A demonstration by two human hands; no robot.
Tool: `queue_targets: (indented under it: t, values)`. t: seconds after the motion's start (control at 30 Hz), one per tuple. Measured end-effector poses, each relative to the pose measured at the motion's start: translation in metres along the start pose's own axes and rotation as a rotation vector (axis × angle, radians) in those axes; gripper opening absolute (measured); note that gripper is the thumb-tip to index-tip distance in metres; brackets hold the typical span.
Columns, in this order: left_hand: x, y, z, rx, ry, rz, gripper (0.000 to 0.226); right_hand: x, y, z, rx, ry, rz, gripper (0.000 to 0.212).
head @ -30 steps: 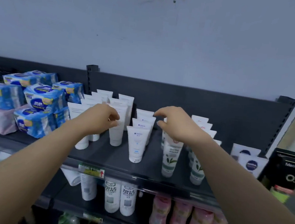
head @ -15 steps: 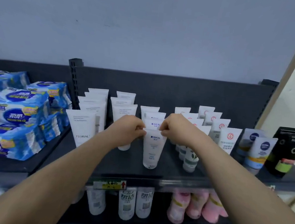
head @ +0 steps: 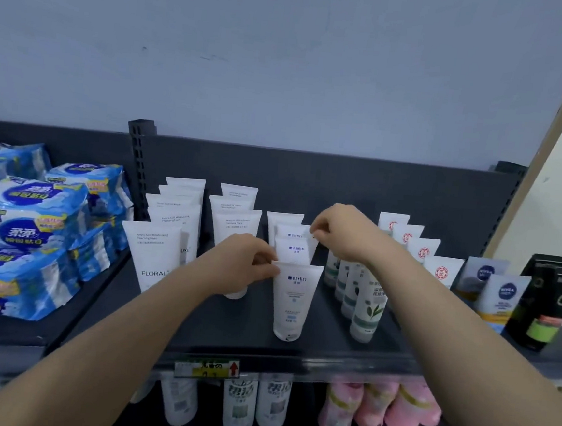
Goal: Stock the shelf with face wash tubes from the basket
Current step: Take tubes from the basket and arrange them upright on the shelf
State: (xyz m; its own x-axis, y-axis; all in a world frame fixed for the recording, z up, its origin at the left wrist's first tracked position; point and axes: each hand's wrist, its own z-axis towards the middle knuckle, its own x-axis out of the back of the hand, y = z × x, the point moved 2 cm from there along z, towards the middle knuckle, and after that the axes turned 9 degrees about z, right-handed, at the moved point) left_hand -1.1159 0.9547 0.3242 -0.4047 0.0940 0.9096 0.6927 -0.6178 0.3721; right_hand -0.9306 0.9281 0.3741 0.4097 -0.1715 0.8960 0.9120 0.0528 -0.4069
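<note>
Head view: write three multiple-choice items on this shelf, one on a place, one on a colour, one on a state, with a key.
1. The pink bottles stand: A) on the floor; B) on the lower level; C) in a basket.
2. The packs left of the FLORAL tubes are mostly: A) blue; B) red; C) green.
3. The front MANTING tube: A) lies flat; B) hangs lifted; C) stands cap-down.
Key: 1 B, they sit under the shelf edge. 2 A, blue wrappers. 3 C, its cap rests on the shelf; the left hand pinches its top, the right hand a rear MANTING tube.
</note>
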Motion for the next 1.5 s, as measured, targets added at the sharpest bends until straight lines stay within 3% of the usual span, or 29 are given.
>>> queue_targets:
  t: [0.17,0.27,0.33,0.4,0.47,0.6,0.7,0.83,1.07,1.27,1.43,1.5]
  values:
    - [0.011,-0.002,0.005,0.047,0.051,0.014,0.016,-0.02,0.008,0.027,-0.011,-0.071,-0.138,0.024]
    - [0.019,-0.002,0.006,0.052,0.116,0.143,0.019,-0.022,0.009,0.032,-0.009,-0.102,-0.099,0.039]
    - [0.026,-0.005,0.007,0.072,0.209,0.227,0.021,-0.019,0.009,0.032,-0.01,-0.126,-0.05,0.029]
    - [0.032,-0.008,0.01,0.082,0.275,0.29,0.024,-0.018,0.01,0.031,-0.009,-0.165,-0.047,0.005]
    - [0.035,-0.011,0.014,0.08,0.297,0.371,0.028,-0.018,0.009,0.03,-0.006,-0.183,-0.058,0.005]
    - [0.038,-0.016,0.022,0.083,0.301,0.463,0.033,-0.013,0.003,0.024,0.007,-0.219,-0.066,0.035]
    - [0.04,-0.019,0.025,0.108,0.287,0.493,0.035,-0.006,0.001,0.025,-0.004,-0.27,-0.074,0.027]
    - [0.048,-0.023,0.029,0.127,0.287,0.49,0.036,0.007,0.001,0.047,-0.009,-0.164,-0.019,0.021]
    - [0.058,-0.034,0.034,0.166,0.204,0.554,0.03,-0.024,0.0,0.079,-0.034,-0.185,-0.221,0.034]
    - [0.062,-0.041,0.036,0.195,0.175,0.533,0.028,-0.023,-0.004,0.078,0.021,-0.257,-0.146,0.014]
    - [0.062,-0.038,0.036,0.192,0.15,0.538,0.029,-0.022,-0.001,0.075,0.041,-0.28,-0.127,0.009]
    - [0.062,-0.039,0.036,0.191,0.152,0.527,0.028,-0.015,-0.001,0.075,0.019,-0.255,-0.067,0.019]
